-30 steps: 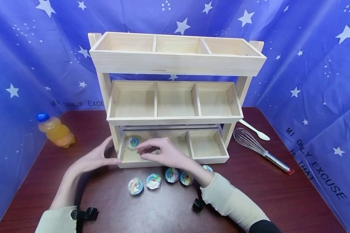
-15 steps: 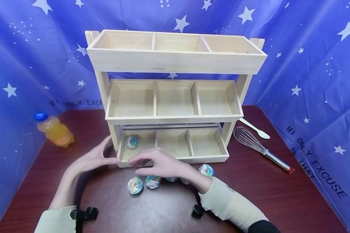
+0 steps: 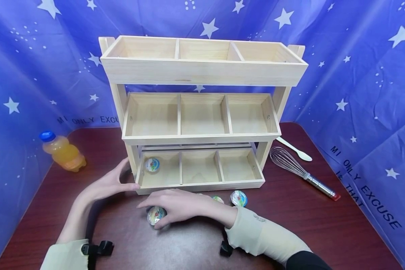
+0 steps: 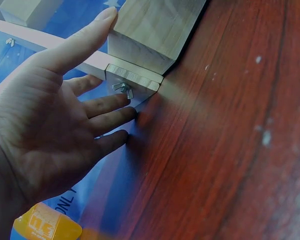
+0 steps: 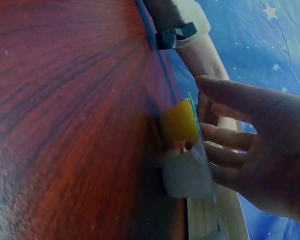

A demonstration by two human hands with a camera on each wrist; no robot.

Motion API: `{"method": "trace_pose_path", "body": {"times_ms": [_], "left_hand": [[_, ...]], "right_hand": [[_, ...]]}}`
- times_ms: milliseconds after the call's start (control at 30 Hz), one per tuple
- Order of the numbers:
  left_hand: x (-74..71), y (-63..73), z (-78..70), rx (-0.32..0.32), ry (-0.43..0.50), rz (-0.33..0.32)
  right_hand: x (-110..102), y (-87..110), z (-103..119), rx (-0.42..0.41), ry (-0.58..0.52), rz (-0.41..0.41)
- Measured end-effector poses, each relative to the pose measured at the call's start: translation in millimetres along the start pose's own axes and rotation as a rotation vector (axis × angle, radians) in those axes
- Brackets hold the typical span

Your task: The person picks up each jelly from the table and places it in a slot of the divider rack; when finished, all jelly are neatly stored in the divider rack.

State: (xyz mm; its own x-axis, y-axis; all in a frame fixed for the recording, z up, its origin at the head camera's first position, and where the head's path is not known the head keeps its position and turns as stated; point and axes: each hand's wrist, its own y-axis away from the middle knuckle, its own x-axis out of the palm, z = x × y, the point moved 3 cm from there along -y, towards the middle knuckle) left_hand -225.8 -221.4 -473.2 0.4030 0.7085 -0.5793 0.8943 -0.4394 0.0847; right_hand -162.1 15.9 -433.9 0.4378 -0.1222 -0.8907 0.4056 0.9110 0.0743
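My right hand (image 3: 180, 205) reaches over a small foil-lidded cup (image 3: 155, 214) on the table, thumb and fingers spread to either side. In the right wrist view the fingers extend beside a yellow cup (image 5: 179, 122) and a whitish cup (image 5: 186, 176), without a visible pinch. My left hand (image 3: 109, 183) is at the lower left corner of the wooden rack (image 3: 202, 183), its thumb against the bottom tray (image 4: 145, 45) and its other fingers loosely extended by the side. Another cup (image 3: 152, 165) sits in that tray's left compartment.
More foil-lidded cups, partly hidden by my right hand, include one (image 3: 239, 198) before the rack. A whisk (image 3: 302, 173) and white spoon (image 3: 295, 150) lie at right. An orange drink bottle (image 3: 63, 151) leans at left. A blue starry curtain (image 3: 351, 75) surrounds the table.
My right hand has moved out of the bottom tray's left compartment, toward the front, and over the leftmost cup on the table. My left hand stays at the rack's corner.
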Motion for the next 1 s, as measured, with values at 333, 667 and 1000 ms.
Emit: {"method": "trace_pose_path", "body": {"times_ms": [333, 667, 1000], "left_hand": [[-1.6, 1.5, -2.1, -0.011, 0.000, 0.007], [0.4, -0.3, 0.4, -0.007, 0.007, 0.006], [-0.1, 1.1, -2.8, 0.002, 0.016, 0.006]], "right_hand": [[8.3, -7.5, 0.6, 0.046, 0.072, 0.054], [9.1, -4.1, -1.6, 0.077, 0.076, 0.072], [6.9, -2.2, -4.7, 0.090, -0.012, 0.053]]}}
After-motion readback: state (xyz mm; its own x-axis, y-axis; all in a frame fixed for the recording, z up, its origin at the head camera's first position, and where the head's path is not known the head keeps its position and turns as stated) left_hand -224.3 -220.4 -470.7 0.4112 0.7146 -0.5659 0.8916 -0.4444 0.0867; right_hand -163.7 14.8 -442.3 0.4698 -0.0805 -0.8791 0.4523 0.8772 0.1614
